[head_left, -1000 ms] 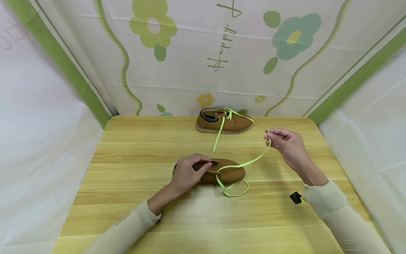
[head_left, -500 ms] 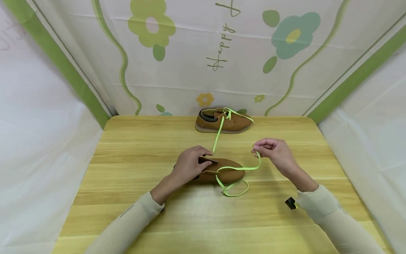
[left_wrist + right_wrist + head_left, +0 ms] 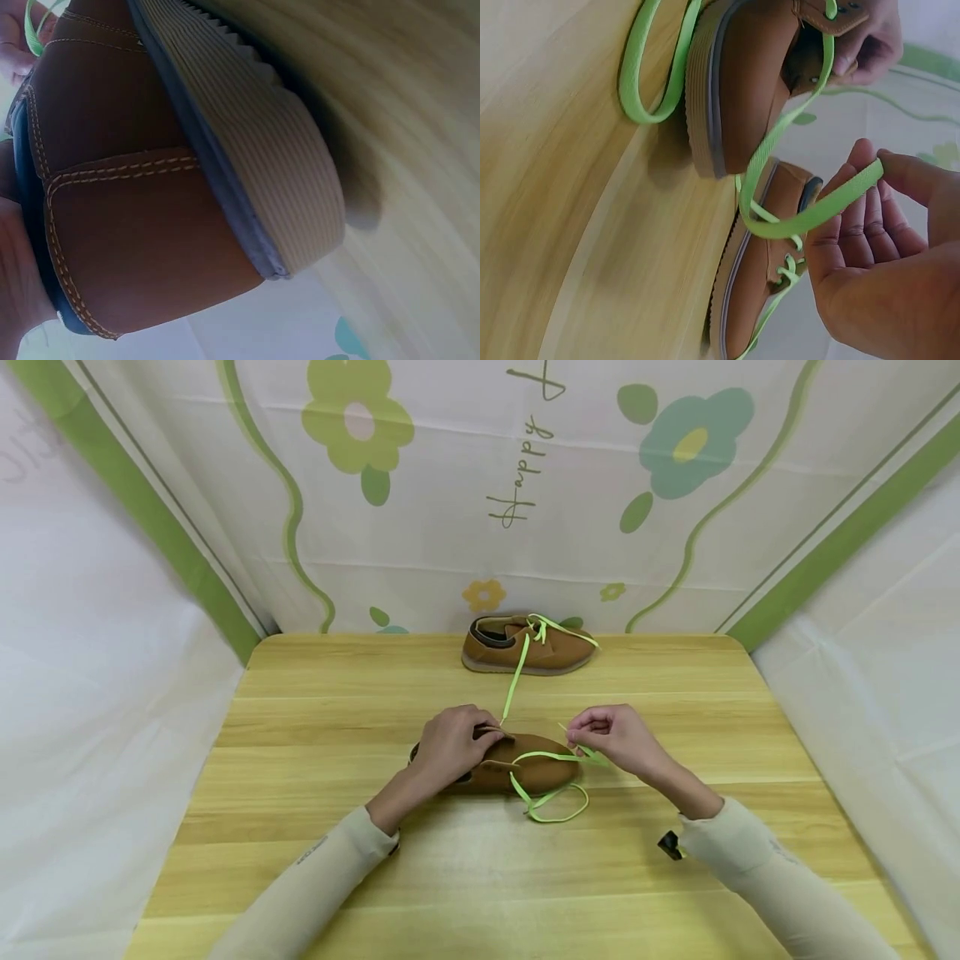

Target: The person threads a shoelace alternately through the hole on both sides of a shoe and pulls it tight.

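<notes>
A brown leather shoe (image 3: 555, 775) lies in front of me, toe to the right, with a lime-green shoelace (image 3: 810, 217) through the near eyelet flap (image 3: 814, 10). My left hand (image 3: 450, 743) reaches over the shoe's opening and pinches the far eyelet flap (image 3: 810, 75) between thumb and fingers. Just past the toe, my right hand (image 3: 618, 739) pinches one end of the lace, its tip sticking out toward the shoe. The lace's other part lies looped on the near side. The left wrist view shows mostly the stitched heel (image 3: 142, 240) and ridged sole (image 3: 262, 150).
A second brown shoe (image 3: 566, 652) stands at the back of the wooden table (image 3: 337, 693), laced in green. One of its loose lace ends (image 3: 517, 681) hangs toward the front shoe. Behind the table rises a flower-printed curtain (image 3: 450, 527).
My right hand has come left and down toward the shoe with the lace end, and the lace has gone slack. My left fingers have shifted onto the far flap.
</notes>
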The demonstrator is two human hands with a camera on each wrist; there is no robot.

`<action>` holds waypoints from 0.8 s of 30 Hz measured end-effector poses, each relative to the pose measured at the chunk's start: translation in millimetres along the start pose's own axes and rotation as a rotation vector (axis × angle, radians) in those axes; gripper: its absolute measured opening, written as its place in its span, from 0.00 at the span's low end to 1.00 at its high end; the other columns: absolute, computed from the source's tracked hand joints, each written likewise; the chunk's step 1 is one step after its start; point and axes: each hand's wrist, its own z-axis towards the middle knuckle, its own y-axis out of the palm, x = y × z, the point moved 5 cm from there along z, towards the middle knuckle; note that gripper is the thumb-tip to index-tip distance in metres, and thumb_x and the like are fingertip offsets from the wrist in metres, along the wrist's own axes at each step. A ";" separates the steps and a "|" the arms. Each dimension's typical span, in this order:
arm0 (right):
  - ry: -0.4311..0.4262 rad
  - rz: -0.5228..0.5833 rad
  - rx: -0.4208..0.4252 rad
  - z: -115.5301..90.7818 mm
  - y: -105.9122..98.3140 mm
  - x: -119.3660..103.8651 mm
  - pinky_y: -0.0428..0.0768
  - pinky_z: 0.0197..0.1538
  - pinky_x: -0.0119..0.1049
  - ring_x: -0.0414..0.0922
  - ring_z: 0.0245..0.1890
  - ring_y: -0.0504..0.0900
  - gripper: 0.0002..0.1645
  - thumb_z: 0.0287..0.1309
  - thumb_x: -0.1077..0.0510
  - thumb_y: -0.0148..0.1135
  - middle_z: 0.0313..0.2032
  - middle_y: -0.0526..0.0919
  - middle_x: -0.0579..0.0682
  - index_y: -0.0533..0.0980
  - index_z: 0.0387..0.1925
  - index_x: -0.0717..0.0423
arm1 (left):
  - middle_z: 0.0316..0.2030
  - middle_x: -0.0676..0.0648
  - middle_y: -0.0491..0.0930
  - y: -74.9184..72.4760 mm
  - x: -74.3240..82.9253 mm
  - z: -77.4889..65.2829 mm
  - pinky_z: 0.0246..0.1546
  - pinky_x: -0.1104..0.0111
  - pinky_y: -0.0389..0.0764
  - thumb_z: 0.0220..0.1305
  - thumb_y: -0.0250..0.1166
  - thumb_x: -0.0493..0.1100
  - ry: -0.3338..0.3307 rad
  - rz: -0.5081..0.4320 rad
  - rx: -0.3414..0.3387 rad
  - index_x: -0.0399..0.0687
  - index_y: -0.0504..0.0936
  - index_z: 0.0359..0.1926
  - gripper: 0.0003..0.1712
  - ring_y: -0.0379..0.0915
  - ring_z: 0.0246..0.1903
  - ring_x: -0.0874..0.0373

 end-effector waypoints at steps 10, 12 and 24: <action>-0.002 -0.026 -0.035 12.6 27.5 -5.6 0.85 0.33 0.34 0.45 0.28 0.88 0.10 0.66 0.62 0.72 0.31 0.90 0.57 0.86 0.40 0.69 | 0.19 0.60 0.82 0.0 -6.7 8.2 0.19 0.66 0.69 0.67 0.75 0.47 -0.141 -0.073 -0.017 0.59 0.93 0.33 0.05 0.73 0.20 0.63; -0.001 -0.019 -0.045 15.7 32.6 -5.9 0.84 0.31 0.33 0.46 0.27 0.87 0.10 0.66 0.62 0.71 0.30 0.90 0.58 0.86 0.39 0.70 | 0.18 0.60 0.79 0.2 -8.0 9.1 0.18 0.67 0.68 0.68 0.75 0.47 -0.162 -0.081 -0.027 0.57 0.93 0.32 0.05 0.72 0.19 0.63; -0.011 -0.079 -0.064 34.9 52.3 -14.6 0.79 0.29 0.32 0.42 0.23 0.84 0.07 0.66 0.61 0.70 0.25 0.89 0.49 0.88 0.34 0.61 | 0.18 0.58 0.80 1.5 -13.1 13.9 0.16 0.70 0.64 0.68 0.71 0.44 -0.207 -0.101 -0.047 0.52 0.93 0.32 0.08 0.66 0.15 0.64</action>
